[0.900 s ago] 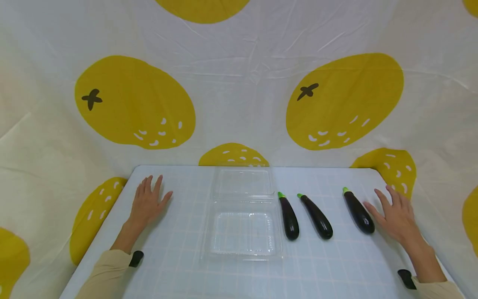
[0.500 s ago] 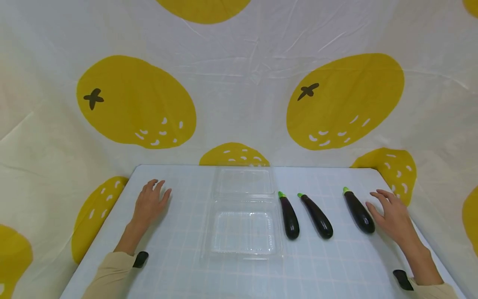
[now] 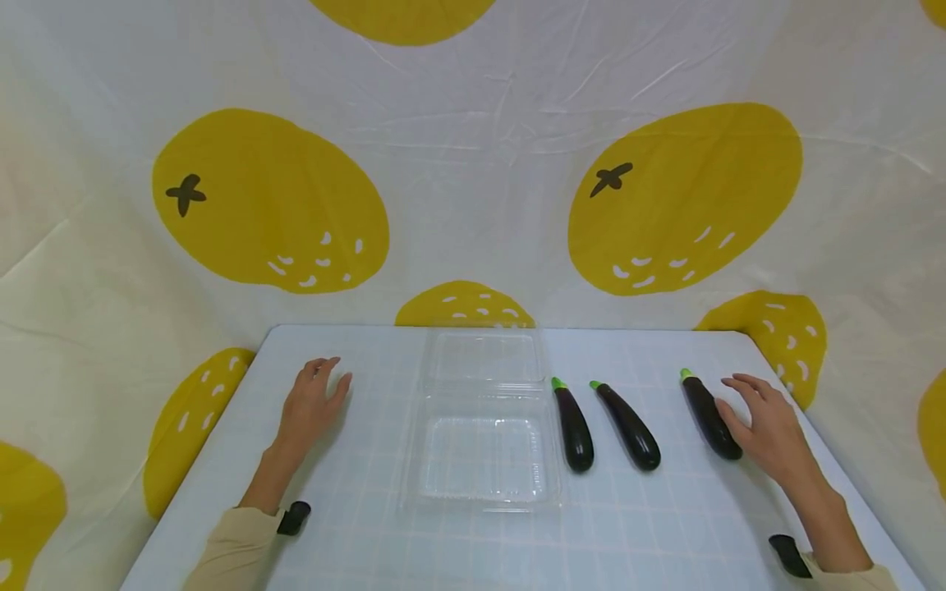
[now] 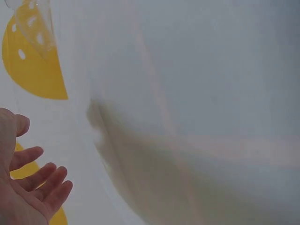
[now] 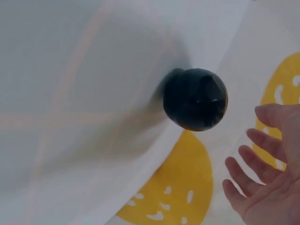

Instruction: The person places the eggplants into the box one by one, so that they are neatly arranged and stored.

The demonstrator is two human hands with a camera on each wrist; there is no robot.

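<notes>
Over the table's right side, my right hand (image 3: pixel 764 423) reaches beside the rightmost eggplant (image 3: pixel 705 410), its thumb overlapping the dark body in the head view. In the right wrist view that eggplant (image 5: pixel 196 99) shows its round end, apart from the spread, relaxed fingers (image 5: pixel 255 157). My left hand (image 3: pixel 309 406) hovers above the left part of the table, fingers loosely bent and holding nothing. Two more eggplants, one slim (image 3: pixel 572 427) and one slightly curved (image 3: pixel 626 427), lie between that one and a clear plastic clamshell container (image 3: pixel 482 505), whose lid (image 3: pixel 484 357) is folded back.
The white table (image 3: pixel 355 542) has a faint grid and ends at a back edge against a hanging cloth (image 3: pixel 473 189) printed with large yellow fruit. Dark wrist straps (image 3: pixel 294 518) stick out at both sleeves.
My right hand has shifted left, its thumb now over the right eggplant. My left hand has drifted right with its fingers bending more. The eggplants and container stay put.
</notes>
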